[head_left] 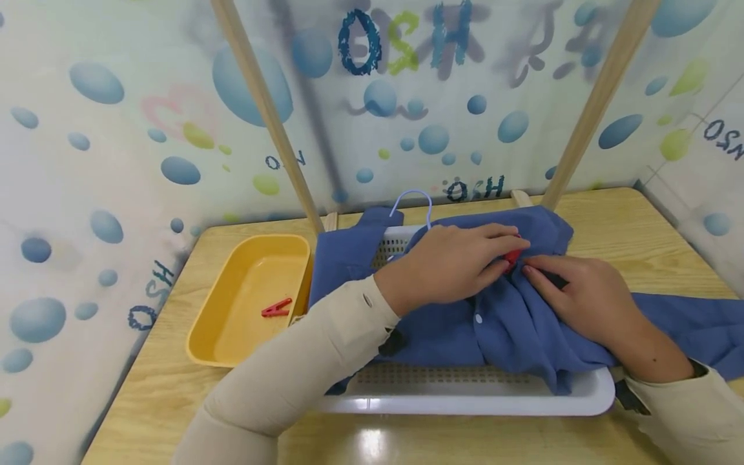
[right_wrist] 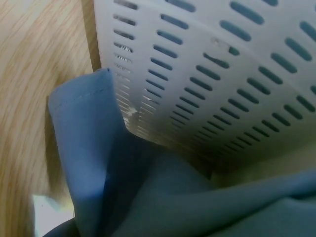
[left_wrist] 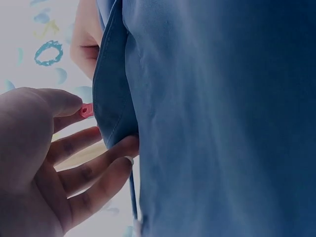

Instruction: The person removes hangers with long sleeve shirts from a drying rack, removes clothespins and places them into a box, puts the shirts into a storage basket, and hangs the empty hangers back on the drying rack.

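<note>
A blue shirt (head_left: 430, 332) with small white buttons lies spread over a white perforated basket (head_left: 465, 403). My left hand (head_left: 453, 261) pinches a red clothespin (head_left: 513, 252) against the shirt's cloth; its ridged end (left_wrist: 87, 110) shows between thumb and forefinger in the left wrist view, the other fingers reaching along the fabric. Facing it, my right hand (head_left: 599, 300) pinches a fold of the shirt between thumb and fingers. From the upper part of the shirt, the pale hook of a hanger (head_left: 414, 192) sticks out. The right wrist view shows only cloth and basket wall, no fingers.
Left of the basket stands a yellow tray (head_left: 235, 316) holding another red clothespin (head_left: 276, 308). Two wooden poles (head_left: 273, 123) rise behind the basket. A blue sleeve (head_left: 692, 326) trails right across the wooden table (head_left: 616, 258). A patterned curtain encloses the back.
</note>
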The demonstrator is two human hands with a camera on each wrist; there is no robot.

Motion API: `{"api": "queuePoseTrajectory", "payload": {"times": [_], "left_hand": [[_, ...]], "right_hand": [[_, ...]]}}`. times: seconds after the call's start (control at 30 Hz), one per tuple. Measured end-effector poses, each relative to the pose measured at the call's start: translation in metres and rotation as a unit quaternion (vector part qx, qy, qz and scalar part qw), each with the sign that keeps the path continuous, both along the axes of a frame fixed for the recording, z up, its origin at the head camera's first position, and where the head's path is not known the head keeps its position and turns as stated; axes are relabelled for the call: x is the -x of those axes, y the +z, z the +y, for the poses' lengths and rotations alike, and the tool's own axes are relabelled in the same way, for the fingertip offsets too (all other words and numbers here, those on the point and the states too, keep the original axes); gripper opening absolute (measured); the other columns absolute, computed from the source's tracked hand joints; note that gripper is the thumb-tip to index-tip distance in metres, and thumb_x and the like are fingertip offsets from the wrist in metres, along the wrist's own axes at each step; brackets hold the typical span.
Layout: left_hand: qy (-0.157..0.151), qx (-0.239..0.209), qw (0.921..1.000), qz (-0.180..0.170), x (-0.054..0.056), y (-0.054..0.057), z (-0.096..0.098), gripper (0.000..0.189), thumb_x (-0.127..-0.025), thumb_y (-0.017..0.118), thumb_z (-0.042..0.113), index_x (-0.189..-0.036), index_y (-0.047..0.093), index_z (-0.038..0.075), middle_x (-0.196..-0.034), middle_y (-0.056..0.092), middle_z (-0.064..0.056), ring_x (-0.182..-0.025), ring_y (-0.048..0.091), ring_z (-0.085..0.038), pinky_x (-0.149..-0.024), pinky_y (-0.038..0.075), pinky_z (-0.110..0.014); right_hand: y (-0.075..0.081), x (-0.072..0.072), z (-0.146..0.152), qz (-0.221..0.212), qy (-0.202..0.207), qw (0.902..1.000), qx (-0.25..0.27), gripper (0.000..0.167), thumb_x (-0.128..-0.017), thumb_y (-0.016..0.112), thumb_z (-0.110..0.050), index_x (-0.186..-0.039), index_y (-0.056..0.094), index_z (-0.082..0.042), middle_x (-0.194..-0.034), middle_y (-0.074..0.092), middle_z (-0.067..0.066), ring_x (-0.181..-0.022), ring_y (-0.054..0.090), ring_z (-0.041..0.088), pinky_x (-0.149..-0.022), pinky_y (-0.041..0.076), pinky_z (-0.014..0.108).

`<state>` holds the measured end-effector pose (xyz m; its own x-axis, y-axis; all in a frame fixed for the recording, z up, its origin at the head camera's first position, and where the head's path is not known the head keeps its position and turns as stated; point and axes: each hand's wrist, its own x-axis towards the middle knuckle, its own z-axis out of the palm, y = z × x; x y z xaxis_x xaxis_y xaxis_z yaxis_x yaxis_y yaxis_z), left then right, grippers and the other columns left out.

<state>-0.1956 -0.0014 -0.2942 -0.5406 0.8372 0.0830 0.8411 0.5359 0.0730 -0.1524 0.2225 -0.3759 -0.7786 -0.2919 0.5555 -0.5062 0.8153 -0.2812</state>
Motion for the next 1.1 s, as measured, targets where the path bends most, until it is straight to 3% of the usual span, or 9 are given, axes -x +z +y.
{"api": "queuePoseTrajectory", "payload": {"times": [0.2,0.37,0.6,0.77,0.9,1.1], "left_hand": [[0.006,-0.002,0.9999,0.016,-0.0006,0.0000,0.0003,0.040,-0.106,0.047,0.034,-0.145,0.053,0.026,-0.151,0.050,0.004,-0.061,0.060,-0.006,-0.059,0.049,-0.022],[-0.008,-0.019,0.9990,0.040,0.0000,-0.0001,0.0002,0.032,-0.105,0.050,0.035,-0.133,0.064,0.026,-0.147,0.055,0.005,-0.074,0.068,-0.006,-0.063,0.052,-0.021],[-0.029,-0.001,0.9971,0.071,-0.0009,0.0010,0.0013,0.025,-0.103,0.055,0.034,-0.120,0.071,0.027,-0.142,0.059,0.011,-0.087,0.070,-0.004,-0.068,0.054,-0.020],[-0.034,-0.017,0.9960,0.081,-0.0015,0.0004,0.0006,0.020,-0.102,0.057,0.035,-0.113,0.071,0.026,-0.125,0.068,0.013,-0.078,0.066,-0.002,-0.064,0.051,-0.019],[-0.030,-0.028,0.9962,0.077,-0.0026,0.0001,0.0011,0.023,-0.101,0.058,0.036,-0.120,0.064,0.024,-0.110,0.071,0.014,-0.070,0.061,-0.003,-0.060,0.048,-0.021],[-0.017,-0.017,0.9965,0.080,-0.0027,0.0002,0.0020,0.046,-0.100,0.058,0.040,-0.143,0.051,0.023,-0.110,0.073,0.010,-0.069,0.064,-0.006,-0.060,0.050,-0.023]], "right_hand": [[-0.0007,0.0009,-0.0002,0.002,0.001,1.0000,-0.002,0.020,-0.084,0.075,-0.009,-0.104,0.078,-0.008,-0.091,0.077,0.013,-0.072,0.073,0.031,-0.065,0.055,0.053],[0.0003,0.0005,0.0000,-0.005,-0.004,1.0000,0.001,0.021,-0.084,0.075,-0.010,-0.106,0.078,-0.008,-0.092,0.077,0.014,-0.072,0.073,0.031,-0.065,0.055,0.053],[0.0020,-0.0017,0.0000,-0.023,-0.015,0.9996,-0.002,0.021,-0.086,0.074,-0.011,-0.107,0.077,-0.007,-0.091,0.077,0.014,-0.070,0.072,0.030,-0.064,0.054,0.052],[0.0018,-0.0014,-0.0002,-0.022,-0.017,0.9996,-0.003,0.021,-0.086,0.074,-0.011,-0.106,0.078,-0.008,-0.088,0.077,0.013,-0.066,0.070,0.026,-0.062,0.053,0.049],[0.0013,-0.0012,-0.0002,-0.021,-0.015,0.9997,-0.001,0.021,-0.085,0.075,-0.011,-0.106,0.077,-0.009,-0.087,0.077,0.011,-0.064,0.068,0.023,-0.061,0.053,0.047],[0.0014,-0.0009,0.0003,-0.016,-0.012,0.9998,0.000,0.021,-0.085,0.074,-0.010,-0.105,0.077,-0.009,-0.086,0.077,0.012,-0.062,0.068,0.022,-0.059,0.053,0.047]]}}
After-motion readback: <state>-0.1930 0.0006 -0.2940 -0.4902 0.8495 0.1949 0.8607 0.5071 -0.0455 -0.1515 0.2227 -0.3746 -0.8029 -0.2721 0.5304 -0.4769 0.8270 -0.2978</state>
